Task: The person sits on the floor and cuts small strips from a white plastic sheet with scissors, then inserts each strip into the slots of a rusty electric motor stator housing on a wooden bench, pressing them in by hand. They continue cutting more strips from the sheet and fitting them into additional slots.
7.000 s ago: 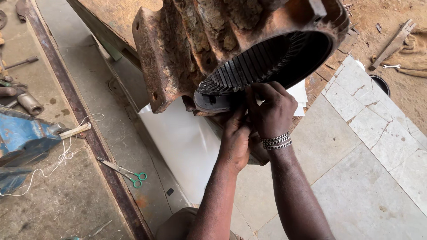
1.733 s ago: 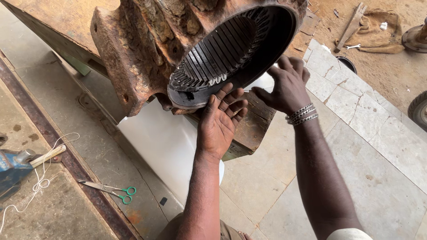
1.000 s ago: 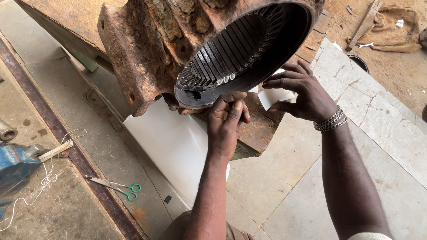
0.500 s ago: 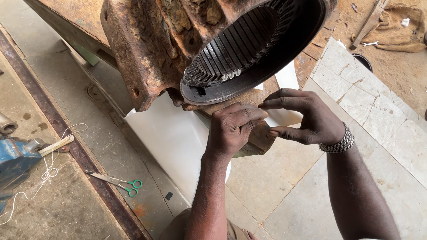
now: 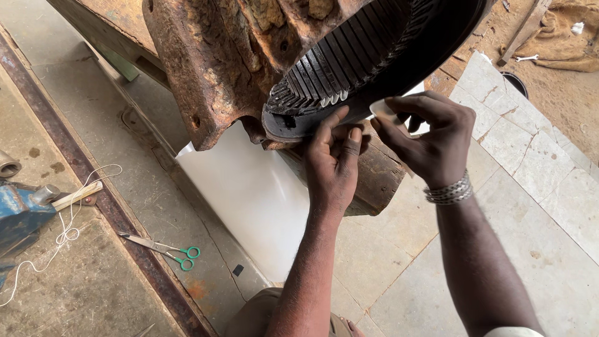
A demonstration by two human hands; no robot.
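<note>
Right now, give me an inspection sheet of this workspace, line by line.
Surface: pale stone slab floor; a white sheet lies on it under the work.
Job's things: rusty motor housing with a slotted core, resting on a wooden block; small white strip.
Clutter: green-handled scissors on the concrete ledge; a blue vise.
Hands: left hand touches the housing's lower rim; right hand pinches the white strip.
Cables: white string trailing by the vise.
Surroundings: sandy ground with a brown sack.
</note>
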